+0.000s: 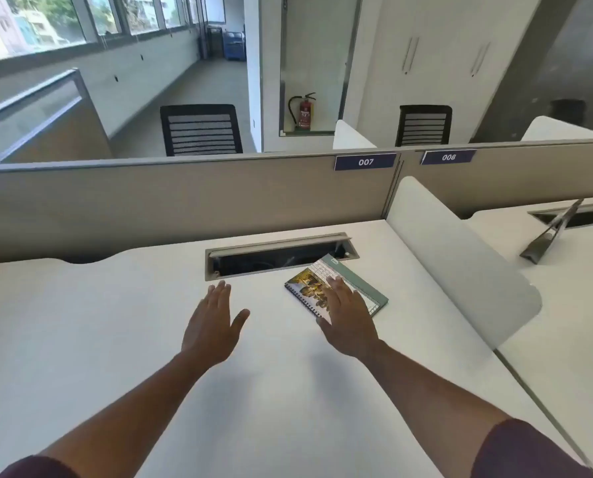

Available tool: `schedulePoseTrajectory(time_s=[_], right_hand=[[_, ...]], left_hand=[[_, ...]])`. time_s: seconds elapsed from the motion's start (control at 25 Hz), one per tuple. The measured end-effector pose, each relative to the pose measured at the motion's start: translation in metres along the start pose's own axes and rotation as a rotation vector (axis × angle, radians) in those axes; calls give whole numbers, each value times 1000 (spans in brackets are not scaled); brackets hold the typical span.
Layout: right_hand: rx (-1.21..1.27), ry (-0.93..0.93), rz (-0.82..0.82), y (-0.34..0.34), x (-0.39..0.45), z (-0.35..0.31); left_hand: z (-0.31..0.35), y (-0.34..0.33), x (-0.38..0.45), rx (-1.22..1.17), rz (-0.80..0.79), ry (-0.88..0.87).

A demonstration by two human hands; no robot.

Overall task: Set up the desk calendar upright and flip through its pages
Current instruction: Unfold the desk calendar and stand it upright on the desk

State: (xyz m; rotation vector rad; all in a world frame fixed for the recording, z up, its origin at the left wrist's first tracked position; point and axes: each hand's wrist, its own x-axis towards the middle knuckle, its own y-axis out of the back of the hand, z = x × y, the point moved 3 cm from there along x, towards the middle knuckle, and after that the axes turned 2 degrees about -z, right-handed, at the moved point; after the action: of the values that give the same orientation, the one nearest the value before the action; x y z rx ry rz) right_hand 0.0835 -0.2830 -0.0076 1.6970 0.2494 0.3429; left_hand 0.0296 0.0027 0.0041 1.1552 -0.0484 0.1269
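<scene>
A spiral-bound desk calendar (357, 277) lies flat on the white desk (115, 322), just in front of the cable slot. It shows a photo page, a date grid and a green cover edge. My right hand (348, 315) is stretched out flat over the calendar's near half, fingers apart, hiding part of the page. Whether it presses on the calendar I cannot tell. My left hand (214, 322) hovers open over the bare desk to the calendar's left, holding nothing.
An open cable slot (278, 255) runs across the back of the desk. A grey partition (184, 194) with labels 007 and 008 stands behind. A white curved divider (460, 267) borders the right side. Black chairs stand beyond the partition.
</scene>
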Motion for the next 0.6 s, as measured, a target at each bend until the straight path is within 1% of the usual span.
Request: schedulePoseTrajectory(time_s=[0.16,0.32,0.4,0.52,0.6], right_hand=[[-6,-61,-153,-39,-30,19],[84,-104,-251,-66,-49,31],[138,-118,-287,-78,-58,30],[187,-128,-251,-85,-68,14],[185,-118,-229,-86,-78,-8]], left_hand=[[-41,-44,-39,17,-232,117],[-62,-81,-88,45,-405,64],[-69,-90,-109,38,-406,50],[-73,-97,-133,-14,-326,51],[-73,-100,-147,-34,-278,57]])
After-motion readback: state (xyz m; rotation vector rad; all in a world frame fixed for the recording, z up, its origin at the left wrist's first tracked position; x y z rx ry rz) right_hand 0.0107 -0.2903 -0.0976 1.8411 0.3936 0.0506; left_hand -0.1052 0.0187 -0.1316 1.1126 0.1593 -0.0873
